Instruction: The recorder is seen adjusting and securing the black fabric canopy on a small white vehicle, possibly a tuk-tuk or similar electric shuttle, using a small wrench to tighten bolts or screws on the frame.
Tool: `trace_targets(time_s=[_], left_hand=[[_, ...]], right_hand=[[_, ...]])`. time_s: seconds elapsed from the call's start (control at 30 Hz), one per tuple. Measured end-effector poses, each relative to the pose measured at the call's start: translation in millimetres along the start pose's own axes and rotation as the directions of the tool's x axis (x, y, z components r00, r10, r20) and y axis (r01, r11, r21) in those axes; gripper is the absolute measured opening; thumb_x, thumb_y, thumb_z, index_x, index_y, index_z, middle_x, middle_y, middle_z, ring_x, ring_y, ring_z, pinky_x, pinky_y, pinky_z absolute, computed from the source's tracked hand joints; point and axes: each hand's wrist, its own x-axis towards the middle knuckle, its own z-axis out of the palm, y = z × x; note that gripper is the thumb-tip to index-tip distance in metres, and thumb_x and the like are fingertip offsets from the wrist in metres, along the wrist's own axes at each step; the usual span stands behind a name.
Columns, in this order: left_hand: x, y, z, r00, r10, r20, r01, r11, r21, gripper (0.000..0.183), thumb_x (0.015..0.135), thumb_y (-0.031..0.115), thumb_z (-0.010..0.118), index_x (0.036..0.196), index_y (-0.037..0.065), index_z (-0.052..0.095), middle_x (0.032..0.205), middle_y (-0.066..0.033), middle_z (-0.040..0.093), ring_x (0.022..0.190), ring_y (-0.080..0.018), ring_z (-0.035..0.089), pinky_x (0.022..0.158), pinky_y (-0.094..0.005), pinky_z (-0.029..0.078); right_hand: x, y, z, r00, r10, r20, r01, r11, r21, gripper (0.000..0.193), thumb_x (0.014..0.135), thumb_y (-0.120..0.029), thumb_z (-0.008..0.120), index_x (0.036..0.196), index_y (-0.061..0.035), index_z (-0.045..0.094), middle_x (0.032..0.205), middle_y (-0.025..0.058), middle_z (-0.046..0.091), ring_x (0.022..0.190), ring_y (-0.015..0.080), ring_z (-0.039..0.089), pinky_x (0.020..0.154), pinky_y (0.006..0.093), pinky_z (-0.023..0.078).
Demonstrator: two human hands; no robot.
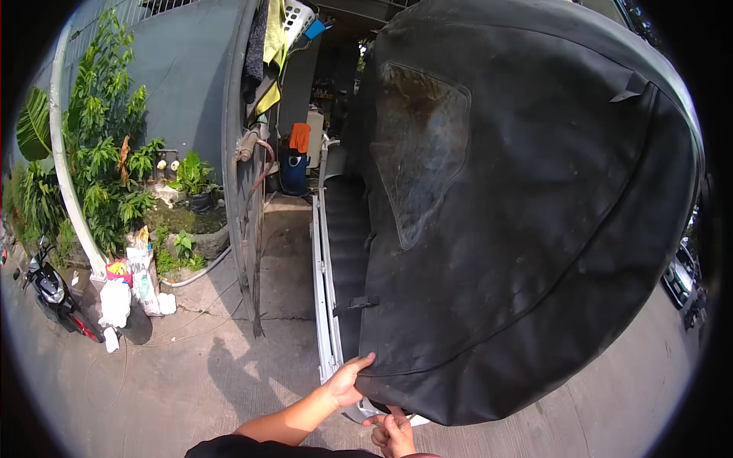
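A large black vinyl cover (pixel 519 282) with a cloudy clear window (pixel 427 145) fills the right half of the head view. It is draped over a vehicle with a white metal side rail (pixel 324 290). My left hand (pixel 347 384) grips the cover's lower left corner, thumb on the outer face and fingers hidden behind the edge. Just below the cover's bottom edge is my right hand (pixel 393 435), its fingers curled together. Whatever those fingers hold, if anything, I cannot make out. A small black buckle strap (pixel 359 303) sits on the cover's left edge above my left hand.
A rusty metal gate (pixel 244 183) stands left of the vehicle, with cloths hanging at its top. Farther left are potted plants (pixel 195 175), sacks (pixel 141 267) and a parked motorcycle (pixel 57 294). A blue container (pixel 294 174) with an orange cloth stands in the doorway.
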Motion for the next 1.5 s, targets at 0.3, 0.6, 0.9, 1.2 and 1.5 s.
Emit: trace_targets(time_s=[0.3,0.6,0.9,1.2,1.5], left_hand=[[28.9,72.2,9.1,0.963,-0.261,-0.072,0.266,0.961,0.076,0.041,0.101,0.03,0.06,0.129,0.001,0.06,0.125,-0.011,0.068,0.115,-0.0268,0.066,0.106,-0.0465,0.046],[57.5,25.4,21.8,0.753,0.27,-0.6,0.105,0.852,0.514,0.09,0.093,0.063,0.063,0.124,-0.021,0.054,0.122,-0.0312,0.063,0.115,-0.035,0.063,0.1,-0.0432,0.049],[28.0,-3.7,5.9,0.664,0.62,-0.418,0.024,0.542,0.84,0.092,0.099,0.067,0.045,0.103,-0.024,0.059,0.094,-0.0324,0.069,0.096,-0.0345,0.068,0.087,-0.0407,0.051],[26.3,-7.0,-24.6,0.552,0.777,-0.301,-0.137,0.441,0.887,0.074,0.105,0.053,0.043,0.102,-0.018,0.064,0.094,-0.0241,0.073,0.091,-0.0309,0.07,0.086,-0.0385,0.051],[30.3,-4.6,-19.3,0.583,0.793,-0.177,-0.093,0.281,0.955,0.072,0.105,0.054,0.043,0.097,-0.013,0.067,0.087,-0.0212,0.073,0.083,-0.0294,0.07,0.08,-0.0401,0.052]], right_hand=[[29.7,-4.9,50.7,0.951,-0.295,-0.094,0.309,0.913,0.268,0.041,0.087,-0.042,0.079,0.093,-0.011,0.053,0.065,-0.004,0.04,0.052,0.0088,0.032,0.049,0.0273,0.024],[12.0,27.3,58.4,0.938,-0.197,-0.285,0.242,0.961,0.132,0.038,0.09,-0.051,0.072,0.099,-0.0194,0.052,0.067,-0.0038,0.042,0.054,0.0106,0.034,0.053,0.0278,0.028],[3.2,167.3,-25.3,0.628,-0.6,-0.496,0.236,0.754,-0.613,0.025,0.098,-0.029,0.068,0.107,-0.0055,0.063,0.093,0.0137,0.066,0.082,0.0221,0.061,0.082,0.0434,0.045],[26.5,102.1,-9.3,0.718,-0.535,-0.444,0.221,0.781,-0.583,0.031,0.099,-0.022,0.063,0.119,0.0011,0.063,0.114,0.0155,0.067,0.106,0.0247,0.06,0.097,0.0465,0.043],[-8.9,64.0,-7.7,0.882,-0.246,-0.403,0.054,0.9,-0.433,0.025,0.099,-0.018,0.062,0.114,0.0013,0.064,0.106,0.0134,0.069,0.098,0.0242,0.062,0.088,0.0439,0.047]])
